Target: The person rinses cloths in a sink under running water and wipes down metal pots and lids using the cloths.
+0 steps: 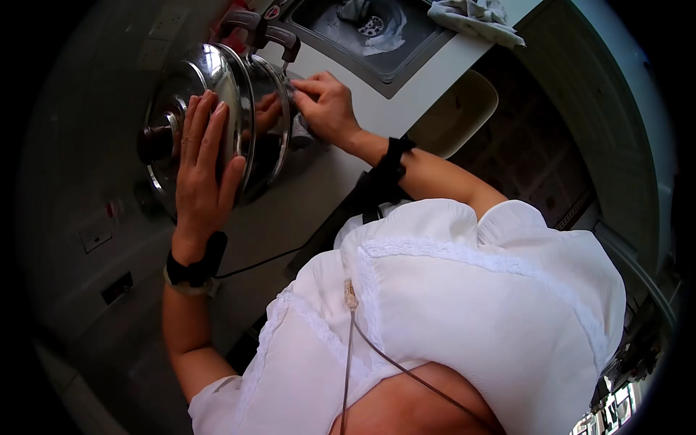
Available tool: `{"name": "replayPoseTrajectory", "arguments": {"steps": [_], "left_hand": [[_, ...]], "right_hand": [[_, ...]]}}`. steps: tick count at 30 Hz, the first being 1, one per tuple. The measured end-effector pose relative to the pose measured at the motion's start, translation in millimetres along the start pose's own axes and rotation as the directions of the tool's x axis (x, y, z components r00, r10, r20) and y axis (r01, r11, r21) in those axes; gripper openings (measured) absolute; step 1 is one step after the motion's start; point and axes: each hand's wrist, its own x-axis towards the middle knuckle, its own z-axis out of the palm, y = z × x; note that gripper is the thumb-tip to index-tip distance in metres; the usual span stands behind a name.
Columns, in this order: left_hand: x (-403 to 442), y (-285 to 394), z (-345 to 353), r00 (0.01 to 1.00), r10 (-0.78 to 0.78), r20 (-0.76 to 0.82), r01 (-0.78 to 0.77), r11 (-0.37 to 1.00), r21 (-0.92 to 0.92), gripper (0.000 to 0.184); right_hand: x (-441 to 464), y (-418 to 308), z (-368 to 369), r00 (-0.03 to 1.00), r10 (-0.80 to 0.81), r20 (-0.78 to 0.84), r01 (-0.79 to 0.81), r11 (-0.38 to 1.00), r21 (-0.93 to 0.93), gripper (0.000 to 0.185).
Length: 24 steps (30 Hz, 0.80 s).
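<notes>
A shiny steel pot (267,138) with its lid (228,83) on appears near the wall, and I cannot tell whether it is tipped. Two dark handles (283,42) stick out at its far side, and a dark knob (154,145) sits on the lid. My left hand (203,163) lies flat against the lid, fingers stretched out and close together. At the pot's other side, my right hand (324,105) has its fingers curled in against the metal. Something small and greyish shows at those fingertips, too unclear to name.
A sink (391,54) with a drain strainer is set into the white counter (428,94). A crumpled pale cloth (478,20) lies by the sink's edge. Below the counter stands a cream basin (464,116). Wall sockets (96,235) are at the left.
</notes>
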Motion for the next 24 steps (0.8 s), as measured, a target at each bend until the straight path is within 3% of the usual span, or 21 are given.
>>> {"name": "replayPoseTrajectory", "arguments": {"steps": [3,4,5,7,11,13,14,15,18,21,22,24], "left_hand": [[-2,4,-2,0.999,-0.021,0.025,0.021,1.000,0.012,0.054],[1,3,-1,0.999,-0.026,0.019,0.026,0.999,0.025,0.054],[1,3,-1,0.999,-0.026,0.019,0.025,1.000,0.018,0.054],[1,1,1,0.999,-0.028,0.016,0.028,1.000,0.008,0.054],[2,1,1,1.000,-0.011,0.019,0.011,1.000,-0.008,0.054],[3,2,1,0.999,-0.026,0.024,0.026,1.000,-0.005,0.054],[3,4,0,0.999,-0.035,0.030,0.035,0.999,0.000,0.054],[4,5,-2,0.998,-0.039,0.042,0.039,0.999,0.002,0.054],[5,5,0,0.998,-0.036,0.051,0.036,0.999,0.001,0.054],[7,7,-1,0.998,-0.029,0.060,0.028,0.999,0.015,0.055],[6,6,0,0.997,-0.035,0.064,0.035,0.999,0.006,0.055],[8,7,0,0.997,-0.041,0.058,0.040,0.999,0.010,0.055]], "right_hand": [[21,46,2,0.997,-0.065,0.044,0.072,0.980,-0.184,0.021],[21,57,-6,0.949,0.252,0.191,-0.219,0.960,-0.176,0.020],[13,86,-3,0.965,0.220,0.140,-0.192,0.963,-0.190,0.020],[-4,64,-8,0.989,0.095,0.110,-0.070,0.975,-0.211,0.021],[16,19,-4,0.996,-0.032,0.085,0.033,0.999,-0.012,0.021],[33,62,5,0.992,-0.032,0.125,0.056,0.978,-0.198,0.022],[34,75,2,0.950,0.219,0.223,-0.172,0.962,-0.212,0.022],[34,83,-4,0.837,0.452,0.309,-0.387,0.888,-0.250,0.023],[12,64,-9,0.984,0.037,0.172,-0.008,0.986,-0.165,0.022],[27,41,-7,0.984,-0.028,0.173,0.038,0.998,-0.057,0.021],[35,55,-4,0.981,-0.034,0.194,0.067,0.984,-0.167,0.021],[45,67,-7,0.969,0.015,0.246,0.032,0.981,-0.190,0.021]]}}
